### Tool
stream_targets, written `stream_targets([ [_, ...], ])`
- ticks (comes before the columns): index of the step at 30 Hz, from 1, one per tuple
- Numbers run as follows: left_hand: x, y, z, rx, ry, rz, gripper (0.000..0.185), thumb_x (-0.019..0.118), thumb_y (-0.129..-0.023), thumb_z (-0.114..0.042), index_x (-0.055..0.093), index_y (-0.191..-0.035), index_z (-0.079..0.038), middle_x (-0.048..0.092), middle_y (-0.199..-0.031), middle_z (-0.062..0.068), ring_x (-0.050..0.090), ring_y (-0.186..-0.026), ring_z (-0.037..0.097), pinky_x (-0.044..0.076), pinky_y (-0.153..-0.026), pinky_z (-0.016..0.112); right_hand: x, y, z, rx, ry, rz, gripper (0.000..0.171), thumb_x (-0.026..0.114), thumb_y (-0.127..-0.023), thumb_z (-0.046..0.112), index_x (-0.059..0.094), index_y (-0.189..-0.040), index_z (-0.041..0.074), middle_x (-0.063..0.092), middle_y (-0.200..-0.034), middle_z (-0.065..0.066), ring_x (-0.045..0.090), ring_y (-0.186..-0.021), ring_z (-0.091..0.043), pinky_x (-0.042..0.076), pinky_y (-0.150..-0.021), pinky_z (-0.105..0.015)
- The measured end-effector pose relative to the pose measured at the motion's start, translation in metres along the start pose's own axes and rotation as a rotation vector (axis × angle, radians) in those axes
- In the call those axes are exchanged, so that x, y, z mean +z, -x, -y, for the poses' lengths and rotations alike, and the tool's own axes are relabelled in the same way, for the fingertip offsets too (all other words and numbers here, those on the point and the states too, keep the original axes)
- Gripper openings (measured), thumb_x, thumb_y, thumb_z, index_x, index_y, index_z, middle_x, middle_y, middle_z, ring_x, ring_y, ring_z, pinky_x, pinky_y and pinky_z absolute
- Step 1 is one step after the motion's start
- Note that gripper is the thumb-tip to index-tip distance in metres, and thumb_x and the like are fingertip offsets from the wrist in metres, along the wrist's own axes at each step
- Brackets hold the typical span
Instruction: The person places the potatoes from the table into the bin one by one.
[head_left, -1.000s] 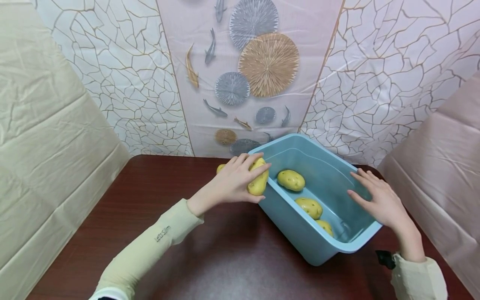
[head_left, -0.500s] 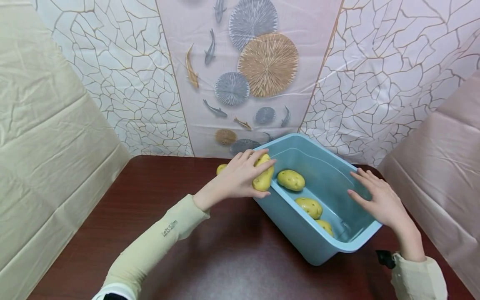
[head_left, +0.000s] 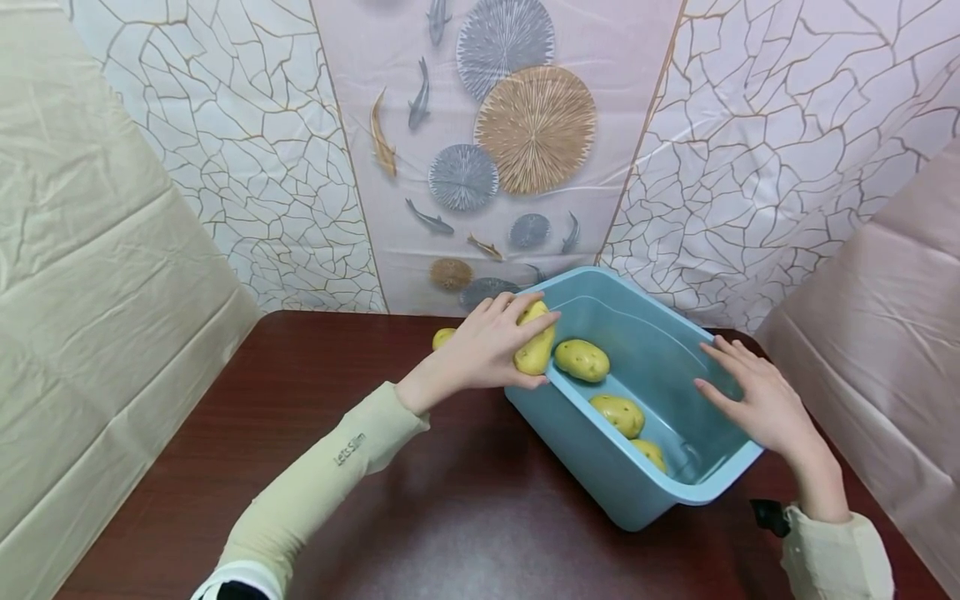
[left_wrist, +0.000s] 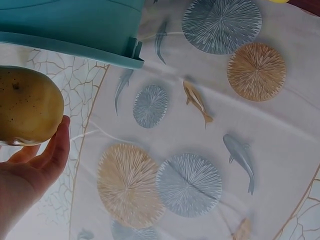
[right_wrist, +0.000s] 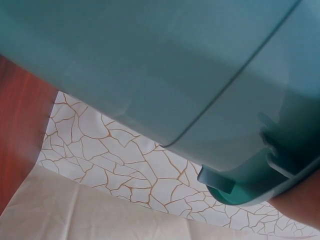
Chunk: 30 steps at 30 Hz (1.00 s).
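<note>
Gripping: left hand (head_left: 487, 354) curls round potato (head_left: 536, 348) — firm, rounded, likely weighty; hold its middle.
Bracing: right hand (head_left: 757, 398) — fingers straight against blue tub (head_left: 600, 450).

The only readable text is small dark lettering, "Lets Slim", printed along the pale green fabric sleeve (head_left: 322, 483) just below the wrist of the left hand (head_left: 487, 354). Nothing else bears legible writing.

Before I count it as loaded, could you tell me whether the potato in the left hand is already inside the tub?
Not yet: the left hand grips the potato above the blue tub's rim.
</note>
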<state>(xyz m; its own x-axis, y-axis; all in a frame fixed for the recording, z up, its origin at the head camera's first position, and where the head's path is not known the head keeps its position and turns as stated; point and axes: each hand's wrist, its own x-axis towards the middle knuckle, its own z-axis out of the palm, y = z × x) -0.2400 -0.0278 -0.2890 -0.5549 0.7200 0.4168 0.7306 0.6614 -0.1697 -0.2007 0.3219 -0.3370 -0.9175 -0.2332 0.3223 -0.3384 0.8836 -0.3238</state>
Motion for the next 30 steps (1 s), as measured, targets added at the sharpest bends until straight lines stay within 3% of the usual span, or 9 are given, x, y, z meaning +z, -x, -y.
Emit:
stream_targets([
  [30, 0.002, -0.015, -0.003, 0.007, 0.011, 0.037, 0.075, 0.058, -0.070, -0.060, 0.042, -0.132, -0.022, 0.036, -0.137, 0.009, 0.044, -0.113, 0.025, 0.041, -0.088, 0.038, 0.000, 0.000, 0.001, -0.001, 0.000, -0.002, 0.059, 0.052, -0.088, 0.035, 0.036, -0.135, 0.002, 0.024, -0.142, -0.027, 0.012, -0.134, -0.042, 0.010, -0.100, -0.064],
])
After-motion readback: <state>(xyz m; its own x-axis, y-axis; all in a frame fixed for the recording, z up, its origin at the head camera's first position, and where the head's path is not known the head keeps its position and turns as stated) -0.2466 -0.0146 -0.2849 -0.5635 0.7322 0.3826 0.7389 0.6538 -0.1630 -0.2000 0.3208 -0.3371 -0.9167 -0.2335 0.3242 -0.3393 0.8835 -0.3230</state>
